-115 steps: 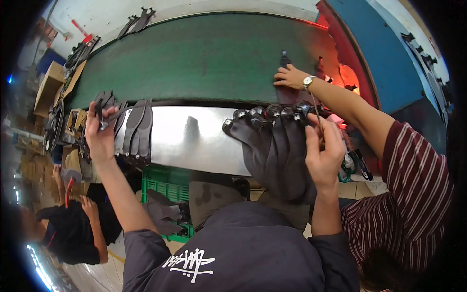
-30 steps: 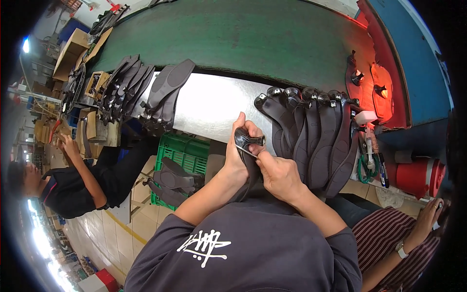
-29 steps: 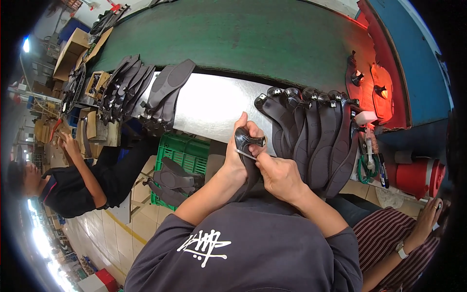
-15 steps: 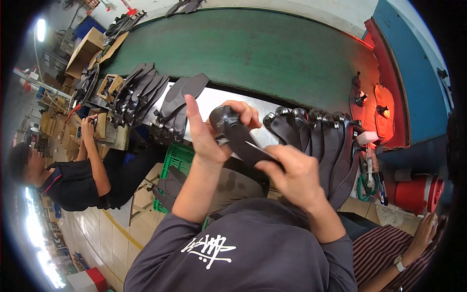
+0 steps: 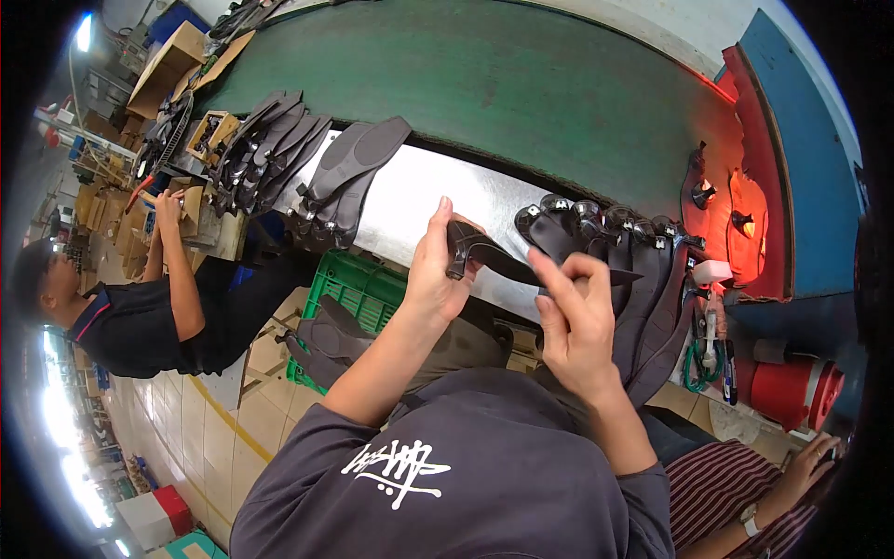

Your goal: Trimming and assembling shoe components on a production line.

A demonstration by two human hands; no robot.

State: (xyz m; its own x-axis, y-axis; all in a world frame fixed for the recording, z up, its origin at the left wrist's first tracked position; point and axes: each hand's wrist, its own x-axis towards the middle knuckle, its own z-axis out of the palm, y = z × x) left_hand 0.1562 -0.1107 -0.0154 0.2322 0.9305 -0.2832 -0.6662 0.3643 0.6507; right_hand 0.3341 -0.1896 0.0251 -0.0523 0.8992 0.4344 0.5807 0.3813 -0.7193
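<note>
My left hand [image 5: 436, 284] is closed around the heel end of a dark shoe sole [image 5: 494, 258], its thumb pointing up. The heel end is glossy black, and the sole is turned nearly edge-on, its thin tip reaching right. Over its middle is my right hand [image 5: 582, 326], index finger stretched along the sole and thumb apart; whether it touches the sole I cannot tell. Right of my hands, several similar soles [image 5: 643, 307] stand in a row with glossy heels up. More soles [image 5: 349, 172] lie at the left on the metal table [image 5: 419, 191].
A green conveyor belt [image 5: 484, 84] runs behind the table, entering a red-lit opening [image 5: 745, 233] at right. A green crate [image 5: 349, 289] stands below left. Near the right edge are a red bucket [image 5: 792, 391] and scissors [image 5: 712, 335]. One co-worker sits at left; another's arm shows lower right.
The sole has tilted from its broad face to nearly edge-on and shifted right. My right hand has let go of its tip end and stretched out its index finger.
</note>
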